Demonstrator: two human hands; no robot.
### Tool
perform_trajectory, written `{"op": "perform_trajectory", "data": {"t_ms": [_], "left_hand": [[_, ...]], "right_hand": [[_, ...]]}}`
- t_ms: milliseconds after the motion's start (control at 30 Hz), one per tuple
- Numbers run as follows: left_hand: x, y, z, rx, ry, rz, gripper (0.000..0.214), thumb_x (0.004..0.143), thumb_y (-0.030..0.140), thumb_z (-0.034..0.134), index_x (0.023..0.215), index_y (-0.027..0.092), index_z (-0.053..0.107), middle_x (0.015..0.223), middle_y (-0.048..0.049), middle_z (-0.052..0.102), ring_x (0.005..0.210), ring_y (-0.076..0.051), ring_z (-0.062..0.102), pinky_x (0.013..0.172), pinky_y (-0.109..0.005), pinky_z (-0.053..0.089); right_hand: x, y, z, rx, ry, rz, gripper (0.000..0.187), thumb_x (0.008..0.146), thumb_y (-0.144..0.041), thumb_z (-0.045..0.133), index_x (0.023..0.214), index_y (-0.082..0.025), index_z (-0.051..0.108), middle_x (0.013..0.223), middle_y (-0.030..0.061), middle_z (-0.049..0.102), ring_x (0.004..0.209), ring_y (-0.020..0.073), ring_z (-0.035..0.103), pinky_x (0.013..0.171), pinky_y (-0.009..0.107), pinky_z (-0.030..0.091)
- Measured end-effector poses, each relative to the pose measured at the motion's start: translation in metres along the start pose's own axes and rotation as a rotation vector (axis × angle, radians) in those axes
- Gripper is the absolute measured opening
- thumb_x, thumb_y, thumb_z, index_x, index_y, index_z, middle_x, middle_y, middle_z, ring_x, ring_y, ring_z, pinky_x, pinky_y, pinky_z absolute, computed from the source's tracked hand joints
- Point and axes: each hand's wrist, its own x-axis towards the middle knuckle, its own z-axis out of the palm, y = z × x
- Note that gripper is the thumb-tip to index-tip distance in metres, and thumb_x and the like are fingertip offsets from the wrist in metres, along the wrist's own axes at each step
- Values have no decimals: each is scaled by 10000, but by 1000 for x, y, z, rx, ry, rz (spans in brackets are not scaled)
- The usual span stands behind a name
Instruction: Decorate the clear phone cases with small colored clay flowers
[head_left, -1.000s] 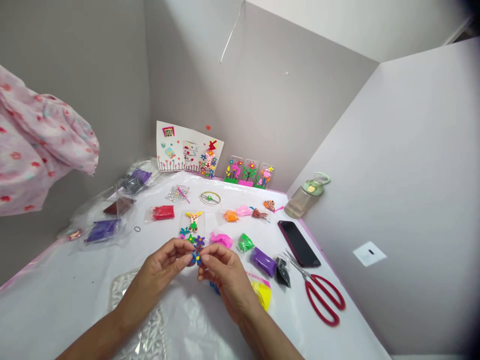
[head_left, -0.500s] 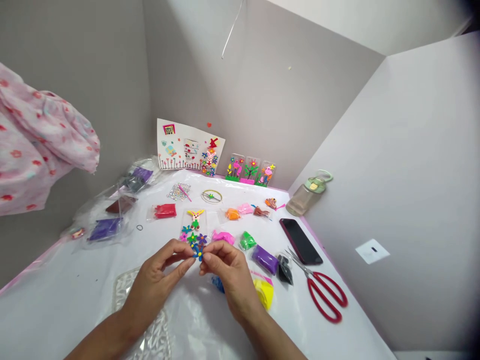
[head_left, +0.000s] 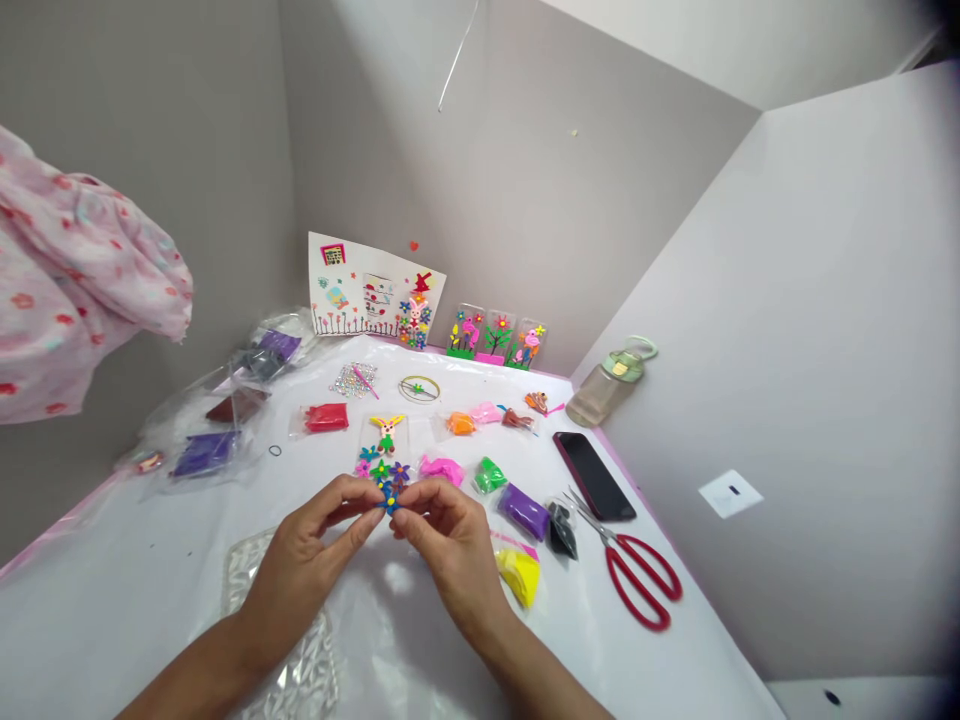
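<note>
A small blue clay flower (head_left: pixel 391 501) with a yellow centre is pinched at its petals between both hands. My left hand (head_left: pixel 311 545) grips its left side with thumb and forefinger, and my right hand (head_left: pixel 454 545) its right side. Just beyond the fingertips lies a clear panel (head_left: pixel 367 436) bearing a clay rabbit (head_left: pixel 387 436) with yellow ears and a green body. Below the rabbit are several clay flowers, among them a green flower (head_left: pixel 381 470) and a purple flower (head_left: pixel 400 473). The hands partly hide the panel's lower end.
Clay packs lie around: red (head_left: pixel 327 417), pink (head_left: pixel 442 470), green (head_left: pixel 490 475), purple (head_left: pixel 524 512), black (head_left: pixel 562 530), yellow (head_left: pixel 519 577). Red-handled scissors (head_left: pixel 637 580), a phone (head_left: pixel 594 476) and a bottle (head_left: pixel 611 387) stand or lie rightward. A textured clear tray (head_left: pixel 300 670) is partly under my left arm.
My fingertips have come slightly closer together around the blue flower. A blue clay piece seen beside my right hand is now hidden. The whole view has shifted a little.
</note>
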Motion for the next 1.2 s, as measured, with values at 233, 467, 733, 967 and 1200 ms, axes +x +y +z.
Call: {"op": "perform_trajectory", "data": {"t_ms": [233,467,733,967,1200], "left_hand": [[0,1,-3,-8,14,10,220,890,478,722,920,260,729,969,-19,735,958,-225,722,947,-310,599],[-2,-2,-6,-12,-46,35,134,918,406,708,962,284,741,1007,3,741,985,-186,712,936,-245,578],[-1,-3,-7,-57,-117,-20,220,928,483,706,1003,277,720,1022,-18,722,1009,-221,710,953,-310,578],[0,-11,-7,-211,-182,-184,358,887,523,765,1121,276,653,1123,-46,692,1100,-258,688,922,-331,584],[1,-4,-7,-220,-196,-188,295,922,508,713,1083,265,668,1094,-34,678,1060,-226,673,899,-305,567]], "right_hand": [[0,-4,-4,-36,-55,-11,181,790,-309,810,905,-197,725,884,15,715,807,150,641,774,272,502],[4,-12,-11,-71,-67,-1,279,839,-439,780,977,-198,759,860,15,701,749,133,586,734,260,473],[3,-11,-8,0,-105,55,211,777,-376,821,815,-187,735,705,-14,643,677,122,555,697,251,451],[2,-12,-7,-11,-91,22,175,783,-333,798,790,-182,711,698,-15,647,672,118,570,685,244,460],[2,-10,-7,59,-116,68,244,787,-385,832,897,-189,736,726,-17,671,656,117,623,700,253,517]]}}
